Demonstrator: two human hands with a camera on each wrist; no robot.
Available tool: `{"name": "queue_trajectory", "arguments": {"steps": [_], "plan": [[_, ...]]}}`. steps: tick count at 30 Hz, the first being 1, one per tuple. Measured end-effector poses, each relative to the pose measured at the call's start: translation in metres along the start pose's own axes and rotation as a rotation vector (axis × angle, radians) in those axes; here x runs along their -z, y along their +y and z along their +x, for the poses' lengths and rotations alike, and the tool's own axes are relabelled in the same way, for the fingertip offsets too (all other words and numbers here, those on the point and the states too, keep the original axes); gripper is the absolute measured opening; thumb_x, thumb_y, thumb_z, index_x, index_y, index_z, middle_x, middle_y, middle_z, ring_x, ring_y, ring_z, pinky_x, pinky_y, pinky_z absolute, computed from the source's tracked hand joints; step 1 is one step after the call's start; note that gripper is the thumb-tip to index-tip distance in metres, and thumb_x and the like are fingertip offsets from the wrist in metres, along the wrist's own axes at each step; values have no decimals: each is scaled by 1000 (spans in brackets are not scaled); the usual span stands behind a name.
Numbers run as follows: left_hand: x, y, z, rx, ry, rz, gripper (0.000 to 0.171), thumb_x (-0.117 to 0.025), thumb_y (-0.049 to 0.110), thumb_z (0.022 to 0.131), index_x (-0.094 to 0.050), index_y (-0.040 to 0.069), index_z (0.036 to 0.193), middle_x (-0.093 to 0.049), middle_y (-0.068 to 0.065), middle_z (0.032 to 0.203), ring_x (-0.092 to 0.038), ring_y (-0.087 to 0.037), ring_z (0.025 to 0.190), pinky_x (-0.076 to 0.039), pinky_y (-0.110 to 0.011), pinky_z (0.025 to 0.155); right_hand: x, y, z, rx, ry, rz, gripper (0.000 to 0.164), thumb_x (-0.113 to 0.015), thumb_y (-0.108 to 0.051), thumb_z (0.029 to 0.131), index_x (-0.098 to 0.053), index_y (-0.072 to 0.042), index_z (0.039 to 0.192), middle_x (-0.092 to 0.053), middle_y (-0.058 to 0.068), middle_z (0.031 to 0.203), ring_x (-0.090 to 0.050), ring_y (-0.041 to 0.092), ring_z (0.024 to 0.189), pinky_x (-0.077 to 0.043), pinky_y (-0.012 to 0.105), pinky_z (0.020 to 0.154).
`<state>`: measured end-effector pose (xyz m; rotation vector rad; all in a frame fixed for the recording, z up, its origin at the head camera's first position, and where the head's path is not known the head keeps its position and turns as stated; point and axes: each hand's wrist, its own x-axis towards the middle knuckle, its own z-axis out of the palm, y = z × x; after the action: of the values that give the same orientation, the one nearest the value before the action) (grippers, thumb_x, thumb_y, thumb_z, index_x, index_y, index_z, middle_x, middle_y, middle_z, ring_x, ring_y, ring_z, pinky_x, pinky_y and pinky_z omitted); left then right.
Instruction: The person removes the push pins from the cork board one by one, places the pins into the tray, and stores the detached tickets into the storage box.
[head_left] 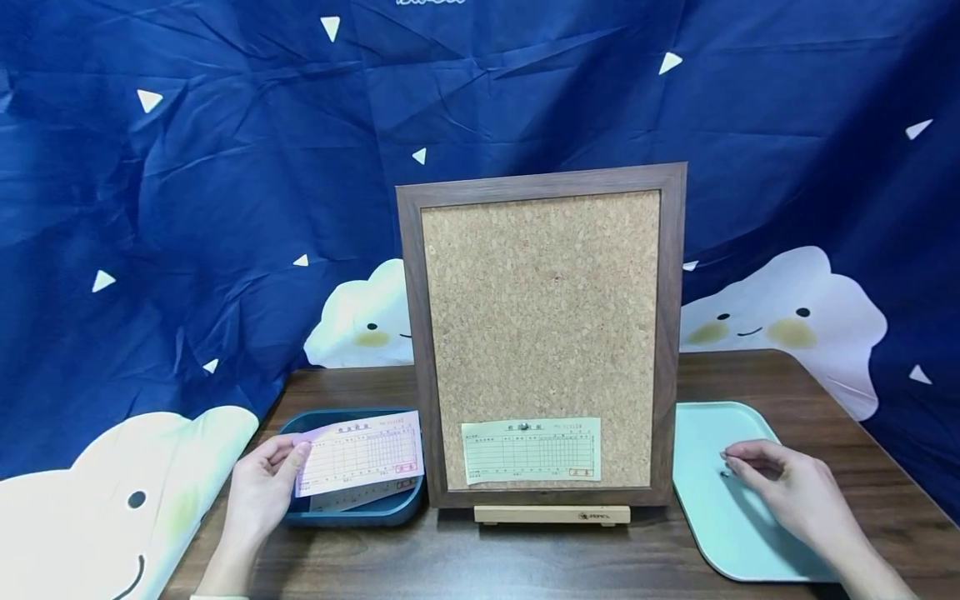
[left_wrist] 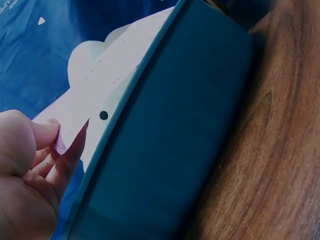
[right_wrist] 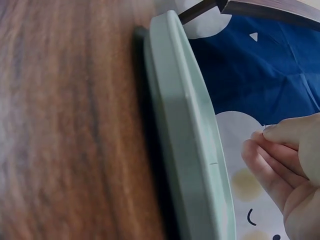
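My left hand [head_left: 262, 483] pinches a pinkish-white receipt slip [head_left: 363, 454] by its left edge, thumb in front. The slip is tilted above a dark blue tray [head_left: 352, 518], where another paper slip [head_left: 360, 498] lies. On the right, my right hand [head_left: 798, 492] hovers over a mint-green tray [head_left: 750, 542], thumb and forefinger together. A tiny point shows at those fingertips in the right wrist view, apparently a pushpin [right_wrist: 263, 125], mostly hidden. Below them in the head view is a small dark object [head_left: 724, 474]. A pin [head_left: 524, 426] fixes a green receipt slip [head_left: 532, 454] low on the corkboard [head_left: 543, 333].
The brown-framed corkboard stands upright between the two trays, on a light wooden stand [head_left: 551, 515]. Everything rests on a dark wooden table [head_left: 480, 567]. Behind hangs a blue curtain [head_left: 225, 208] printed with clouds and white triangles.
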<state>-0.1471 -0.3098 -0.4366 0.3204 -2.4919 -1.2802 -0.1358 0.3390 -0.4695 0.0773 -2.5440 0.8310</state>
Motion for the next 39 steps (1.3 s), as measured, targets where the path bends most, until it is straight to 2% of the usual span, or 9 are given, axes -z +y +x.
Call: {"name": "queue_trajectory", "arguments": {"steps": [6, 15, 18, 22, 26, 30, 36, 39], "plan": [[-1, -2, 1, 16, -39, 28, 28, -66, 16, 109, -73, -4, 126, -79, -23, 112, -67, 0, 77, -56, -16, 66, -2, 3, 0, 8, -6, -17, 13, -88, -3, 86, -83, -13, 93, -80, -7, 83, -53, -28, 80, -42, 2, 67], [-3, -3, 2, 12, -68, 86, 26, -66, 14, 109, -73, -5, 124, -79, -23, 113, -67, -2, 82, -55, -14, 69, -2, 7, -2, -36, -60, -81, 10, -87, -7, 88, -83, -14, 95, -82, 8, 88, -51, -15, 69, -37, 13, 62], [-3, -3, 3, -1, -74, 109, 25, -66, 13, 108, -74, -5, 124, -78, -24, 114, -69, -6, 88, -53, -13, 71, -1, 7, -1, -57, -86, -99, 8, -85, -9, 90, -83, -13, 96, -82, 9, 90, -50, -13, 68, -37, 15, 62], [-2, -2, 4, -18, -75, 148, 26, -66, 15, 108, -74, -5, 124, -77, -25, 117, -74, -20, 98, -52, -11, 73, 0, 7, -1, -70, -107, -116, 6, -84, -10, 92, -83, -13, 97, -83, 10, 93, -49, -11, 68, -40, 21, 62], [-3, -2, 5, -41, -81, 166, 25, -67, 14, 108, -75, -5, 122, -77, -26, 119, -76, -33, 107, -60, -20, 78, 0, 9, -2, -74, -111, -125, 5, -83, -9, 92, -82, -11, 97, -82, 12, 92, -41, -2, 62, -38, 27, 60], [-3, -3, 5, -63, -83, 179, 24, -67, 13, 108, -75, -5, 120, -76, -27, 120, -77, -36, 109, -65, -34, 84, -1, 10, -2, -86, -117, -131, 5, -81, -9, 94, -82, -8, 99, -81, 13, 89, -35, 4, 59, -36, 28, 59], [-2, -4, 6, -83, -97, 215, 21, -68, 12, 106, -76, -4, 119, -78, -25, 116, -77, -32, 104, -55, -15, 76, 0, 11, -1, -111, -147, -142, 8, -79, -11, 96, -82, -7, 101, -78, 7, 79, -36, 6, 58, -35, 29, 58], [-2, -4, 7, -82, -113, 224, 22, -69, 12, 106, -75, -4, 120, -77, -25, 116, -77, -29, 101, -53, -14, 74, 2, 11, 1, -121, -169, -147, 9, -78, -12, 96, -82, -7, 102, -79, 10, 83, -39, 7, 60, -37, 28, 59]]}}
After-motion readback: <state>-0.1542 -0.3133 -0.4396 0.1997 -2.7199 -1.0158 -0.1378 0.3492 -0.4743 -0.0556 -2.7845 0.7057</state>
